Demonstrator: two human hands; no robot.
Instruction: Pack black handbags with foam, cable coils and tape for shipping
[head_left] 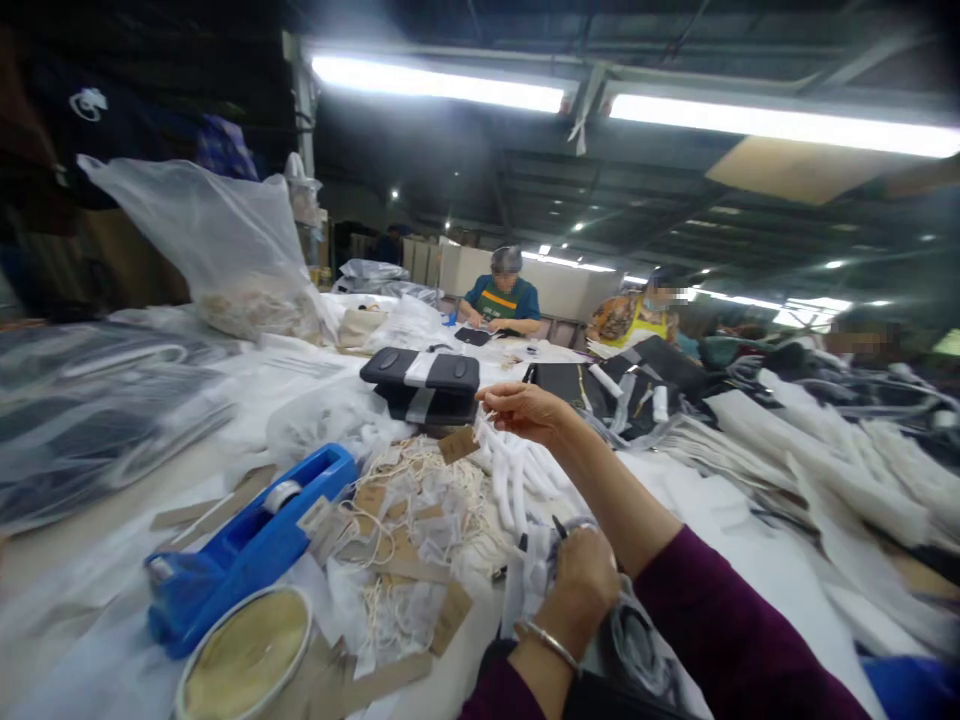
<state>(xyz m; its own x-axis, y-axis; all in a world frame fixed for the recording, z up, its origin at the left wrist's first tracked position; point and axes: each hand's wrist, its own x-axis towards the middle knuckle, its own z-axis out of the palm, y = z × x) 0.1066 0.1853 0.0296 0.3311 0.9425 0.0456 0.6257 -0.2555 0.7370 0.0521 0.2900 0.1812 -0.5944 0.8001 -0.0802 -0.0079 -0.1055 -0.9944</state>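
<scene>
My right hand (525, 412) is raised above the middle of the table, fingertips pinched together. A brown paper hang tag (458, 445) dangles just below them on pale string. Lower down, my left hand (586, 572), with a bangle at the wrist, is closed near my body. A dark pointed tip sticks out beside its fingers; what it grips is mostly hidden. Clear plastic wrapping (637, 640) lies around that hand. Left of it spreads a pile of tags with tangled cream strings (420, 530). Behind the hanging tag sits a black case (420, 370) with a white band.
A blue tape dispenser (255, 550) and a round tub with a yellowish top (247, 650) stand at left. White padded strips (517, 470) lie beyond my left hand. Black bags (600, 385) and white sheets (750, 560) cover the right. Two people work across the table.
</scene>
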